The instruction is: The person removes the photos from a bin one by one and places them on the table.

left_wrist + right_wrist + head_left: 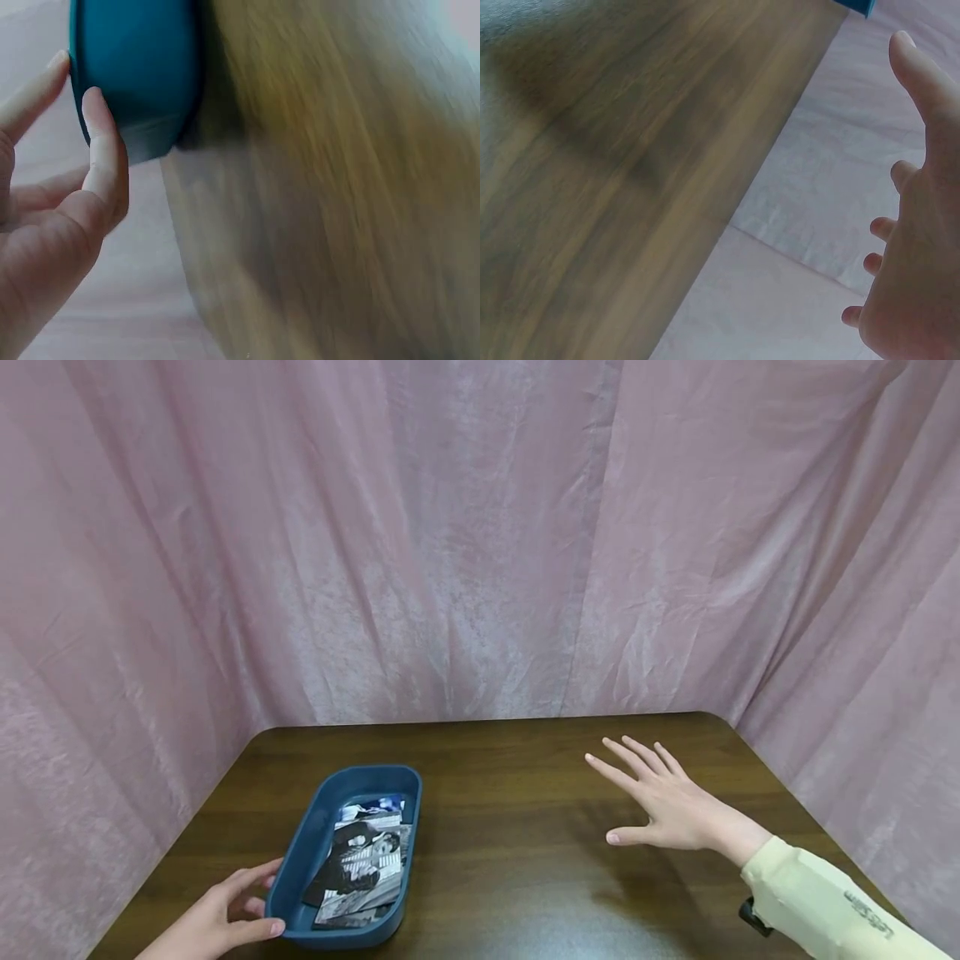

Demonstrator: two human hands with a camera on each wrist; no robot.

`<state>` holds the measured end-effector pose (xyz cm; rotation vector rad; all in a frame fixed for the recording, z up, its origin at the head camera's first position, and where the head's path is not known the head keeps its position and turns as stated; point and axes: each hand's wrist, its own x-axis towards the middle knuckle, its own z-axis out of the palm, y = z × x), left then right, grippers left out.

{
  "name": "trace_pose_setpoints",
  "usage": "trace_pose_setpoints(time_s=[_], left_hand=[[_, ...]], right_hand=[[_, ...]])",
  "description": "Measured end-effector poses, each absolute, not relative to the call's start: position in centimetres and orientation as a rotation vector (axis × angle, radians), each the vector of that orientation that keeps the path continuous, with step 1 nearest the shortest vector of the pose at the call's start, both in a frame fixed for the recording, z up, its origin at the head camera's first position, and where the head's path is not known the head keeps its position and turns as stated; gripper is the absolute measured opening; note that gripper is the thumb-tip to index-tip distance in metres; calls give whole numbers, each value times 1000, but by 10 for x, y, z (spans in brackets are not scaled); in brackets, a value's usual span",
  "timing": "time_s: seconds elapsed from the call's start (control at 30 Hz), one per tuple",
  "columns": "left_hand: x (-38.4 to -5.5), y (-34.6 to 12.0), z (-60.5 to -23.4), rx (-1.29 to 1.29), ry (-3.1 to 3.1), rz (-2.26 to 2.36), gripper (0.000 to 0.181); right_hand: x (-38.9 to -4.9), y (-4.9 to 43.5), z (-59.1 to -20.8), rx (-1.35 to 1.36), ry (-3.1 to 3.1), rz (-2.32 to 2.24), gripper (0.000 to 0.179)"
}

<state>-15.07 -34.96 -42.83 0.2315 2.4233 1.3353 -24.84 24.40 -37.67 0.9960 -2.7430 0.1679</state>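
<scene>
A blue oblong tray [411, 860] with rounded corners stands at the left of the table, several loose photo prints [363, 860] overlapping inside it. The uppermost prints are black-and-white; one at the far end shows blue. My left hand [217, 910] holds the tray by its near left corner, the thumb and bent fingers against the outer wall. The left wrist view shows these fingers [105, 150] at the tray's side [139, 67]. Over the right part of the table, my right hand [671, 806] hovers with fingers spread and nothing in it.
The brown wooden table [495, 827] has rounded far corners. Pink curtains [480, 568] hang behind it and at both sides. A pale yellow sleeve [832, 902] covers the right forearm, with a small black object [753, 917] at its wrist.
</scene>
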Motion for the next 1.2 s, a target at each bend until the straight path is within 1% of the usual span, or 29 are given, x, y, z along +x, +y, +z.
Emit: trace_pose_setpoints(time_s=[0.1,0.23,0.37,0.47,0.7,0.83,1.03,1.2], left_hand=[[-148,-350,-424,178,2402,1377,85],[-146,-345,-420,120,2329,1459,83],[-144,-338,-419,-31,2234,1565,82],[-142,-332,-419,-141,2177,1662,84],[-134,-328,-419,-183,2088,1846,84],[-134,-317,-420,-218,2038,1919,83],[-134,-309,-422,-350,2006,2001,80],[-135,-310,-421,-340,2020,1977,80]], right_hand=[[-247,232,-371,1014,-2741,151,98],[-246,212,-363,1055,-2744,143,98],[-248,186,-359,1106,-2738,165,96],[-250,166,-354,1142,-2728,194,94],[-256,113,-341,1223,-2726,275,90],[-267,94,-335,1250,-2738,293,89],[-285,60,-323,1287,-2787,371,87],[-302,24,-314,1339,-2826,470,83]])
